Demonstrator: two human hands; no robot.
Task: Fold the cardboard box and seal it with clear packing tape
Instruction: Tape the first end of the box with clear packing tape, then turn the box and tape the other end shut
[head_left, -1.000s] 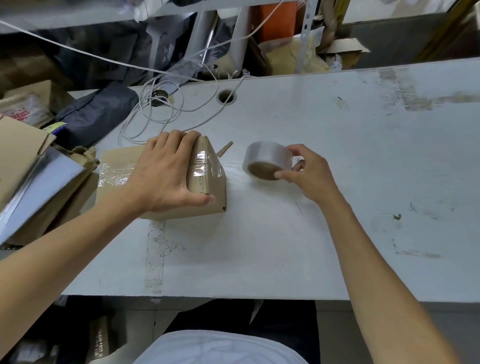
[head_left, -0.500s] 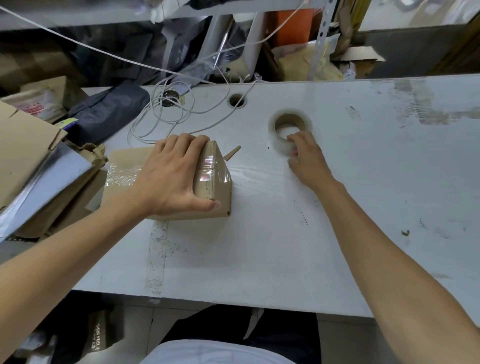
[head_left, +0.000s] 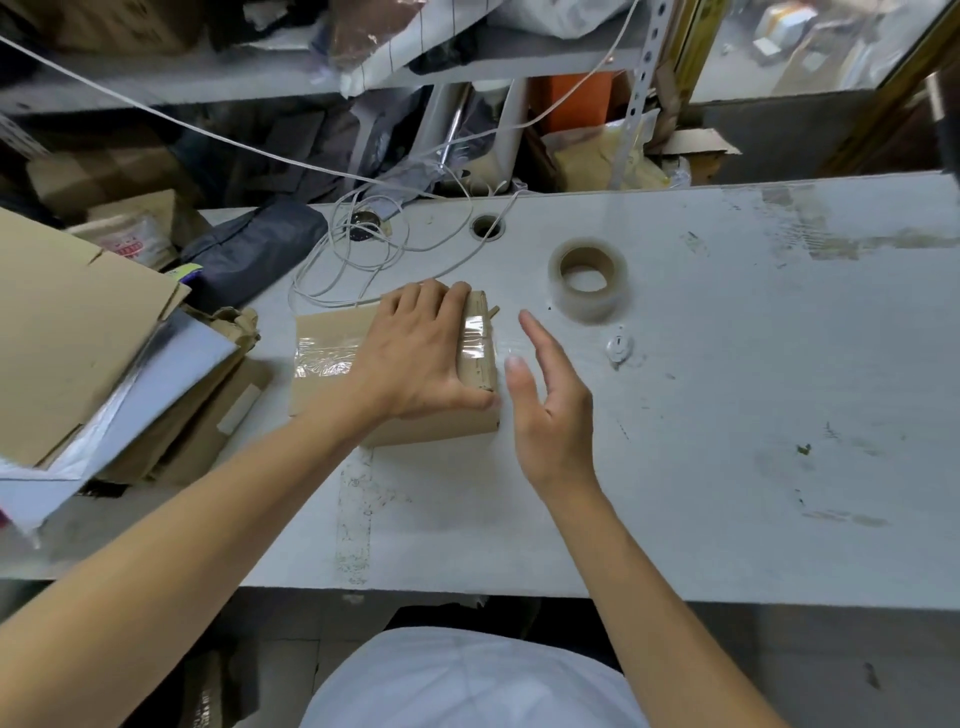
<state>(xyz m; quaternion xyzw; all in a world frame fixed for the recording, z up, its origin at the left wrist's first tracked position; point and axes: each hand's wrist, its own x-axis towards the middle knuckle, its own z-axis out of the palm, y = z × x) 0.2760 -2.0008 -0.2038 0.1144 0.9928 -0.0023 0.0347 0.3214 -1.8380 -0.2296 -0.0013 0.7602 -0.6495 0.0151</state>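
A small brown cardboard box (head_left: 332, 332) lies on the white table (head_left: 727, 415), with a strip of clear tape across its top and down its right end. My left hand (head_left: 415, 353) presses flat on the box top, thumb at the front right corner. My right hand (head_left: 550, 405) hovers just right of the box, fingers straight and apart, holding nothing. The roll of clear packing tape (head_left: 588, 280) lies flat on the table beyond my right hand, apart from it.
A stack of flat cardboard and padded mailers (head_left: 104, 353) crowds the table's left end. Coiled white cable (head_left: 363, 249) lies behind the box near a round cable hole (head_left: 487, 227). A small clear plastic bit (head_left: 619, 347) sits right of my hand. Cluttered shelves stand behind.
My right hand set the tape roll down flat at the back of the table, let go, and came back beside the box's right end. My left hand stayed on the box.
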